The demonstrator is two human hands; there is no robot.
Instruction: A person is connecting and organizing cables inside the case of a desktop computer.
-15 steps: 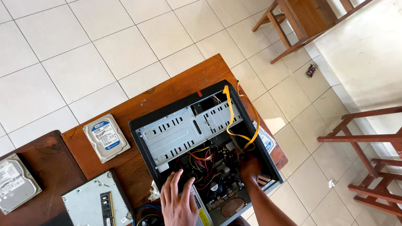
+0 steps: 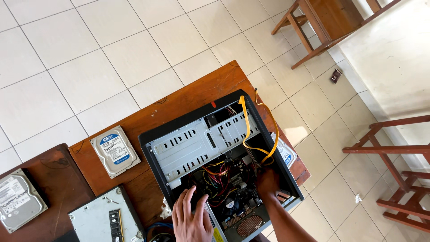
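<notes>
Little changed from half a second earlier: both hands in the same places inside the case, view unshifted. Open desktop computer case (image 2: 210, 148), black, laid on its side on a brown wooden table (image 2: 188, 98) so that the interior faces up and is reachable from above. Left hand (image 2: 191, 218) spread flat, fingers apart, resting over the near edge of the case beside the bundle of coloured wires (image 2: 217, 172), apparently steadying the case; nothing gripped. Right hand (image 2: 268, 183) reached deep into the right side of the interior, fingers curled down near the lower end of a yellow flat cable (image 2: 247, 130); whether closed on the cable, a connector or nothing cannot be told, fingertips hidden. Yellow flat cable looped up and over the far rim of the case, out of the way of the perforated metal drive cage (image 2: 197, 145). Circuit board (image 2: 239, 204) with round fan grille visible at near end. Bare hard drive (image 2: 115, 151), label up, set on the table left of the case, apart from it. Second hard drive (image 2: 19, 199) on a darker adjoining tabletop at far left. Third drive (image 2: 283, 152) partly hidden beside the case's right wall. Grey metal unit (image 2: 105, 217) lying near the left edge of the case. White tiled floor (image 2: 112, 49) beneath; wooden chairs (image 2: 385, 152) at right.
</notes>
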